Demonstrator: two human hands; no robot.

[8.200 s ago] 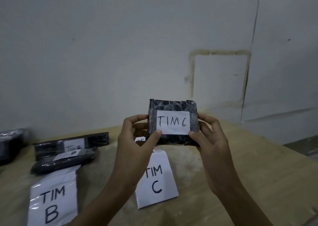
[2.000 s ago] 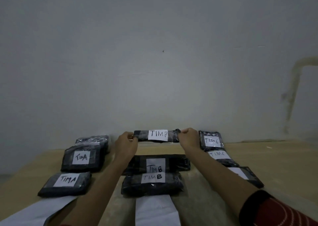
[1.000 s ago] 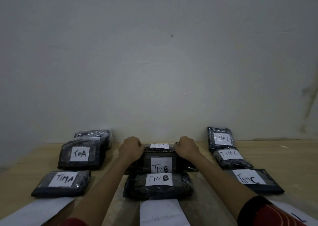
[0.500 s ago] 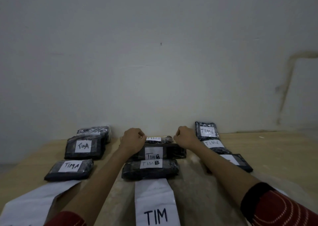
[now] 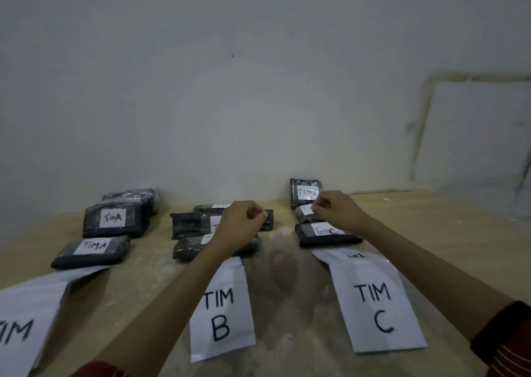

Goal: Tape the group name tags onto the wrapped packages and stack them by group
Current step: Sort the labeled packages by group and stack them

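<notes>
Dark wrapped packages with white tags lie in three columns on the wooden table [image 5: 287,276]. The TIM A packages [image 5: 115,219] are on the left, the TIM B packages [image 5: 189,224] in the middle and the TIM C packages [image 5: 321,234] on the right. My left hand [image 5: 242,221] hovers over the TIM B column with its fingers curled and nothing in them, and it hides the tags there. My right hand [image 5: 336,208] is curled the same way above the TIM C column and covers part of the middle package.
Large paper sheets lie at the near side of each column: TIM B sheet [image 5: 221,310], TIM C sheet [image 5: 373,302] and a partly cropped sheet [image 5: 26,319] at the left. A grey wall [image 5: 230,103] stands right behind the packages.
Both hands let go of the far TIM B package, which now lies at the back of its column. They have pulled back toward me; the right hand shifted right over the TIM C column.
</notes>
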